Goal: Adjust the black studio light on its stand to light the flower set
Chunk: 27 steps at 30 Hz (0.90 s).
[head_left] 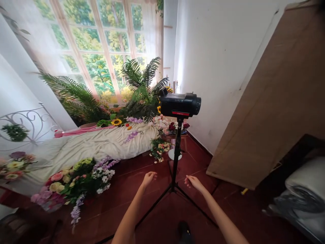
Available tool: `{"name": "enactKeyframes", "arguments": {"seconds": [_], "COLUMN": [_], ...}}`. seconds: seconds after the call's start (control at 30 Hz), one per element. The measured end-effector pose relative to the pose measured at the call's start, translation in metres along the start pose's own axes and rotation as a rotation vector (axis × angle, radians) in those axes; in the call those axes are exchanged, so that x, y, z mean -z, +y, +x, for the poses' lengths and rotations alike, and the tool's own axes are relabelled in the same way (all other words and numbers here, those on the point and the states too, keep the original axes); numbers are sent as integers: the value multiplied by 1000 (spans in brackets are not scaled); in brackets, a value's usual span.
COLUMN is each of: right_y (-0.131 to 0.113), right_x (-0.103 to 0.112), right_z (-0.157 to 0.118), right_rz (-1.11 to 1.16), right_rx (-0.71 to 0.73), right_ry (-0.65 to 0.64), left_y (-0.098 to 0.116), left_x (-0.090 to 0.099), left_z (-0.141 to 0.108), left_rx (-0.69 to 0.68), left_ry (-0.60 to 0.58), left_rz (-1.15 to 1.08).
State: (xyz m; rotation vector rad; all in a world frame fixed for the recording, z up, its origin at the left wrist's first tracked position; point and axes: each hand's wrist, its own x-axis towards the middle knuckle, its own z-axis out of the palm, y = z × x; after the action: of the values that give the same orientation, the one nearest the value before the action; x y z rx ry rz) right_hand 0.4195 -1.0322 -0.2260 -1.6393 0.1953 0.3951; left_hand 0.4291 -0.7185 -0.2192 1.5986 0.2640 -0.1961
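Note:
A black studio light [177, 105] with a red label sits on top of a black light stand [175, 162], whose legs are spread on the floor. My left hand [150, 178] is just left of the stand's pole, fingers loosely bent with nothing in them. To the right of the pole, my right hand [194, 183] is half curled and also holds nothing. Both hands are apart from the pole, at about the height of the leg joint in view.
Beyond lies a bed [101, 142] with cream cloth and artificial flowers. A flower arrangement [68, 183] stands before it. Behind hangs a window-print backdrop [101, 44] with palm leaves. At right are a brown hanging sheet [264, 95] and wrapped rolls [304, 193]. A shoe [184, 232] shows below.

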Motion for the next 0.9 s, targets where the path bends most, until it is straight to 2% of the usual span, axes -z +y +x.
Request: {"name": "enactKeyframes", "arguments": {"seconds": [0.1, 0.17, 0.23, 0.33, 0.4, 0.47, 0.57, 0.67, 0.77, 0.9], "right_y": [-21, -37, -54, -79, -92, -100, -101, -97, -94, -91], "right_x": [35, 48, 54, 59, 61, 62, 63, 66, 69, 72], "right_z": [41, 65, 84, 104, 112, 119, 126, 132, 137, 140], "right_rz": [62, 116, 244, 482, 586, 656, 747, 811, 850, 798], "right_rx": [-26, -43, -56, -98, -130, -143, -124, -101, -121, -75], "right_ry": [-72, -98, -152, -318, -431, -514, -619, -699, -747, -725], "left_y": [54, 90, 122, 150, 155, 151, 138, 130, 128, 128], "left_x": [-75, -118, -152, -185, -201, -214, -233, -247, -255, -259], "left_z": [32, 50, 67, 90, 104, 114, 125, 130, 133, 135], "left_rx": [-135, -303, -451, -530, -539, -554, -575, -596, -616, -616], "left_ry": [-131, -126, -56, 17, 61, 136, 267, 347, 365, 368], "left_rz": [-9, 5, 7, 8, 36, 66, 46, -9, -36, -62]}}
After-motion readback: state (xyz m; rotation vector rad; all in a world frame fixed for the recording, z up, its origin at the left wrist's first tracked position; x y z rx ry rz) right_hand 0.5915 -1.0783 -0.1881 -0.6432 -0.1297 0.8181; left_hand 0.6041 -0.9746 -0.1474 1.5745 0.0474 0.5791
